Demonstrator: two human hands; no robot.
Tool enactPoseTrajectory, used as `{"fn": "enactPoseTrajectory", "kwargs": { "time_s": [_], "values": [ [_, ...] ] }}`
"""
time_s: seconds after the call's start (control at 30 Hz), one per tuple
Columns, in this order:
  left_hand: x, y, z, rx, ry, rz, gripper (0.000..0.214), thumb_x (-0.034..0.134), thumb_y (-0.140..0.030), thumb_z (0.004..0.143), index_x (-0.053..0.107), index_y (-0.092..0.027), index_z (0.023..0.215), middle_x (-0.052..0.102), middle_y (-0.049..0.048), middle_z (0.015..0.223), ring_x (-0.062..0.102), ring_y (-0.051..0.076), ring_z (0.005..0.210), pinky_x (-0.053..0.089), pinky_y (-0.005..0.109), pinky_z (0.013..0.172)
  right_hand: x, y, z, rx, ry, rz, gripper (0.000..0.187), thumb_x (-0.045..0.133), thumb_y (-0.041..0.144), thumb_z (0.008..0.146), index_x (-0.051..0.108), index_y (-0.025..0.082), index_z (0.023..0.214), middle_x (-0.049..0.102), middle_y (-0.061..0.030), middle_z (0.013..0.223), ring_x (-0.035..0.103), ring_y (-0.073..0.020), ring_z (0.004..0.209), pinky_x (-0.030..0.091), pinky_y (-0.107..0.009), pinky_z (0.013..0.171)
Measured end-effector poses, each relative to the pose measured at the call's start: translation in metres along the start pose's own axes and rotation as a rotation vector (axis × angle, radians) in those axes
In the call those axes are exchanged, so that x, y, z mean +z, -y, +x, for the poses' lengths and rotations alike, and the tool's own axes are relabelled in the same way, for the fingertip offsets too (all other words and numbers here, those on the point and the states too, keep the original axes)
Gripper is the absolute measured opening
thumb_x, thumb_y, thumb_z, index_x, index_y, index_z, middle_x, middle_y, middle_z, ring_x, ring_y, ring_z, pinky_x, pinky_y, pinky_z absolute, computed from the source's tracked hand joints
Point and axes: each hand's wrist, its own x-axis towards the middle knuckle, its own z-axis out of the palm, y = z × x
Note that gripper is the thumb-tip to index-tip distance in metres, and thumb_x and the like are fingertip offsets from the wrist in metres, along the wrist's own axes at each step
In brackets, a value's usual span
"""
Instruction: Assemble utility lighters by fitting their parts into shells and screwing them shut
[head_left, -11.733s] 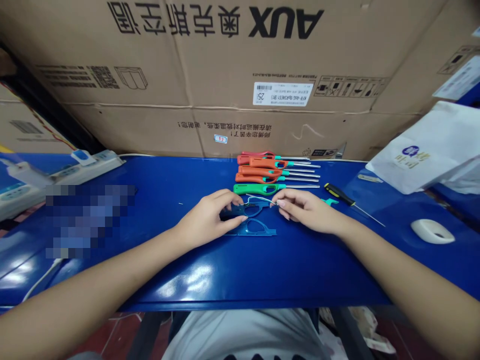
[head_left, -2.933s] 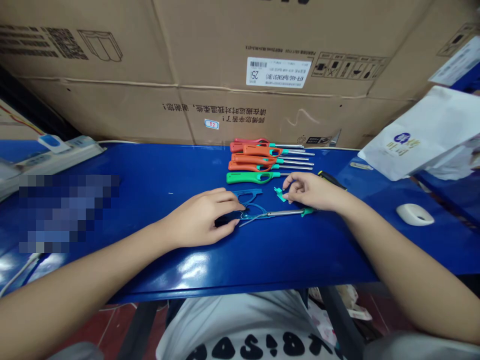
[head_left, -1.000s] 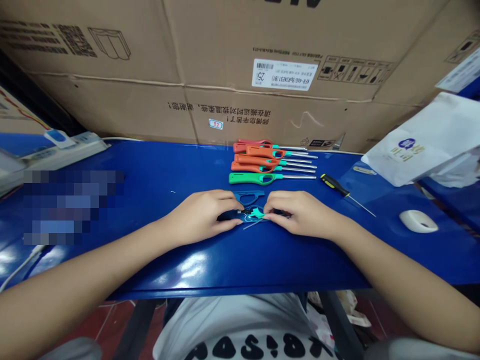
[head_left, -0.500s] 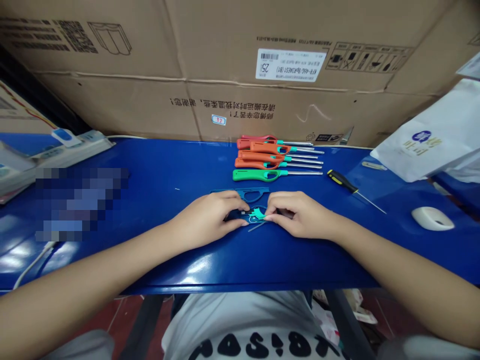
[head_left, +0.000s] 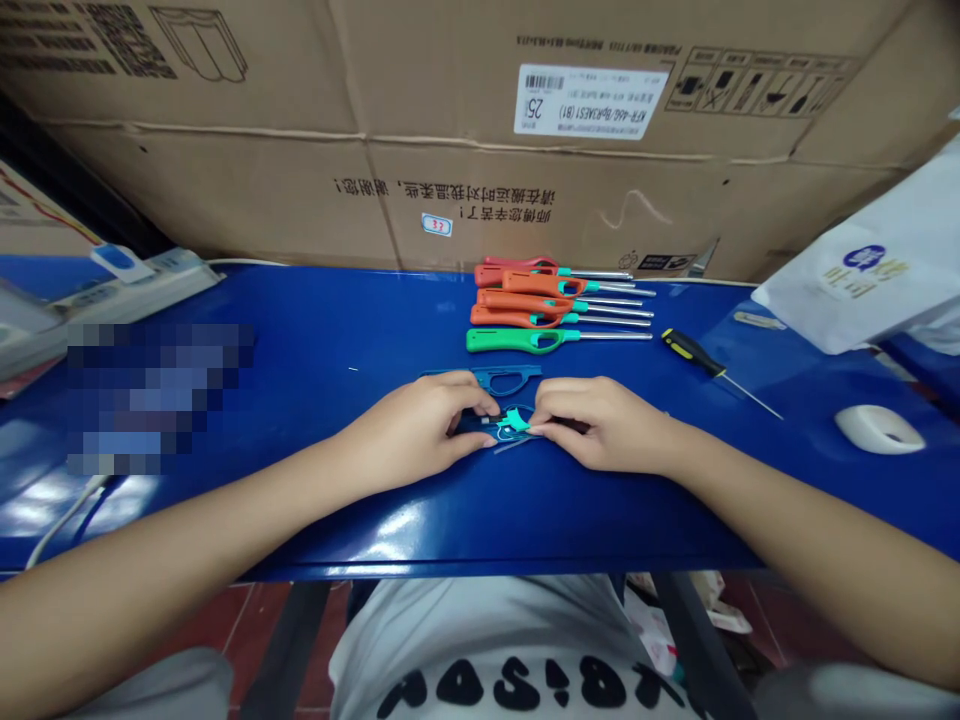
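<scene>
In the head view, a blue lighter half-shell with inner parts lies low on the table between my hands. A turquoise trigger [head_left: 516, 419] sits in it, with a thin white wire beside it. My left hand [head_left: 442, 420] curls round the handle end of this shell, thumb and finger on its edges. My right hand [head_left: 592, 422] pinches at the trigger's right side; the fingers cover whatever lies between the tips. Just behind them lies another blue half-shell [head_left: 514, 379] with a trigger-guard loop. A thin grey tube [head_left: 510, 447] rests in front of the trigger.
Several orange and red lighters [head_left: 525, 300] and a green lighter [head_left: 514, 340] lie behind my hands. To the right are a screwdriver [head_left: 694, 355], a white mouse [head_left: 879, 429] and a white bag [head_left: 862, 260]. A power strip [head_left: 157, 285] lies at left, before the large carton [head_left: 285, 200].
The view has shifted slightly. Both hands stay around the blue half-shell, with only small finger movements near the turquoise trigger.
</scene>
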Motion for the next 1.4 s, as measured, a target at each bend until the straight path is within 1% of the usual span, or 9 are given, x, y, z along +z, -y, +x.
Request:
{"fn": "enactPoseTrajectory", "kwargs": {
  "time_s": [0.13,0.3,0.4,0.57,0.67,0.9,1.07,1.2,1.4],
  "values": [
    [-0.001,0.001,0.000,-0.010,0.003,-0.013,0.024,0.074,-0.023,0.088,0.073,-0.019,0.111,0.067,0.0026,0.102,0.060,0.014,0.076,0.048,0.026,0.072,-0.001,0.002,0.000,0.016,0.034,-0.021,0.019,0.052,0.021,0.100,0.067,0.017,0.089,0.064,-0.0036,0.087,0.059,-0.0131,0.076,0.043,-0.025,0.068],
    [0.000,0.001,0.001,-0.017,-0.005,-0.026,0.024,0.074,-0.024,0.087,0.073,-0.019,0.110,0.067,0.0028,0.102,0.060,0.014,0.077,0.048,0.027,0.073,0.000,0.002,0.000,0.018,0.000,-0.007,0.018,0.053,0.022,0.100,0.067,0.017,0.090,0.067,-0.0039,0.088,0.061,-0.0135,0.077,0.043,-0.025,0.069],
    [0.000,0.001,0.001,-0.001,-0.007,-0.023,0.024,0.074,-0.023,0.087,0.073,-0.019,0.111,0.067,0.0030,0.102,0.061,0.014,0.078,0.050,0.027,0.076,-0.001,0.003,0.001,0.030,0.013,-0.011,0.018,0.053,0.022,0.100,0.067,0.018,0.090,0.067,-0.0035,0.088,0.062,-0.0131,0.076,0.042,-0.025,0.067],
    [0.001,0.001,0.001,0.016,-0.002,-0.011,0.023,0.073,-0.026,0.088,0.073,-0.020,0.109,0.066,0.0031,0.099,0.062,0.016,0.080,0.051,0.029,0.078,-0.004,0.008,0.001,0.061,0.075,-0.106,0.018,0.051,0.020,0.099,0.065,0.019,0.089,0.068,-0.0033,0.088,0.060,-0.0137,0.074,0.039,-0.026,0.064],
    [0.001,0.000,0.000,0.015,-0.002,-0.002,0.023,0.073,-0.025,0.088,0.072,-0.019,0.110,0.066,0.0031,0.099,0.062,0.016,0.080,0.052,0.029,0.079,-0.003,0.008,0.001,0.052,0.083,-0.175,0.018,0.050,0.021,0.100,0.064,0.019,0.089,0.067,-0.0033,0.087,0.059,-0.0141,0.073,0.035,-0.026,0.062],
    [0.000,-0.001,0.000,0.016,0.002,-0.010,0.022,0.072,-0.023,0.088,0.072,-0.019,0.110,0.067,0.0036,0.102,0.063,0.016,0.083,0.052,0.029,0.080,-0.004,0.009,0.000,0.026,0.105,-0.202,0.021,0.049,0.021,0.100,0.067,0.019,0.088,0.065,-0.0022,0.087,0.058,-0.0126,0.073,0.034,-0.026,0.061],
    [0.000,-0.003,-0.004,0.049,0.017,0.094,0.034,0.065,-0.024,0.094,0.065,-0.023,0.128,0.066,0.0045,0.108,0.065,0.018,0.090,0.052,0.031,0.082,-0.007,0.012,-0.001,-0.055,0.129,-0.365,0.024,0.046,0.020,0.101,0.068,0.017,0.091,0.065,-0.0039,0.090,0.051,-0.0126,0.065,0.031,-0.029,0.059],
    [0.001,-0.005,-0.007,0.091,0.054,0.180,0.039,0.057,-0.026,0.099,0.061,-0.027,0.138,0.064,0.0062,0.110,0.066,0.019,0.090,0.052,0.032,0.081,-0.006,0.014,-0.003,-0.114,0.149,-0.495,0.026,0.043,0.021,0.102,0.067,0.016,0.092,0.064,-0.0039,0.085,0.045,-0.0128,0.060,0.028,-0.030,0.057],
    [0.003,-0.004,-0.008,0.103,0.049,0.207,0.040,0.055,-0.028,0.100,0.060,-0.028,0.140,0.064,0.0063,0.109,0.066,0.019,0.090,0.052,0.032,0.082,-0.004,0.011,-0.003,-0.116,0.095,-0.470,0.030,0.039,0.025,0.104,0.065,0.017,0.090,0.063,-0.0034,0.082,0.047,-0.0127,0.061,0.028,-0.029,0.056]
  ]
}}
